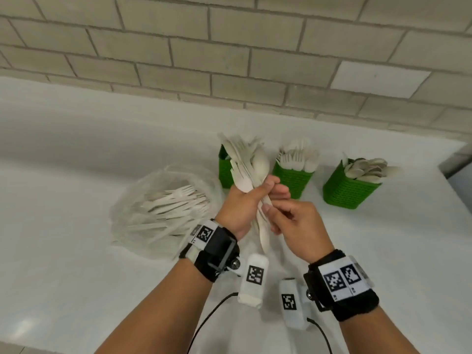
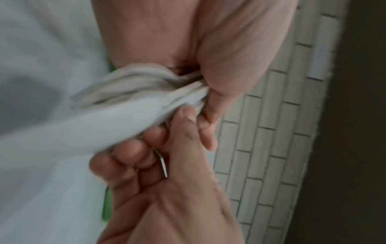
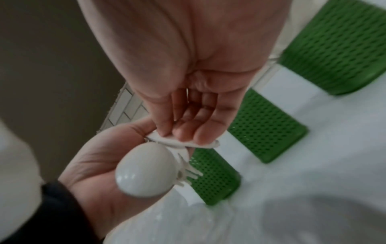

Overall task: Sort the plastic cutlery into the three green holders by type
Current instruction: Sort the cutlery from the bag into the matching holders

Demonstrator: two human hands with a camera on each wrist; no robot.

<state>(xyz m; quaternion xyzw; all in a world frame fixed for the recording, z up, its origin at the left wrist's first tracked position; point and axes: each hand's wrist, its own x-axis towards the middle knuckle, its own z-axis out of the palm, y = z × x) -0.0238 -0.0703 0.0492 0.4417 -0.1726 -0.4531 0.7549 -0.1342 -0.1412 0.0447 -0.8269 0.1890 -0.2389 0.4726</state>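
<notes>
Left fingers (image 1: 265, 186) clench a mixed bundle (image 1: 251, 169) upright above the counter, so right hand (image 1: 288, 218) can pinch 1 piece (image 1: 265, 200) out. 3 holders (image 1: 350, 191) stand just behind; bag (image 1: 163, 208) sits left.

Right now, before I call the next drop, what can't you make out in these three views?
- Left green holder, head view: its contents, hidden behind the bundle of cutlery gripped by the left hand.
- Which piece the right hand pinches: the fingers cover it in the head view; it is blurred in both wrist views.
- Bag of cutlery, head view: forks show, deeper pieces too hazy to type.
- Left wrist view: the bundle is motion-blurred.
</notes>
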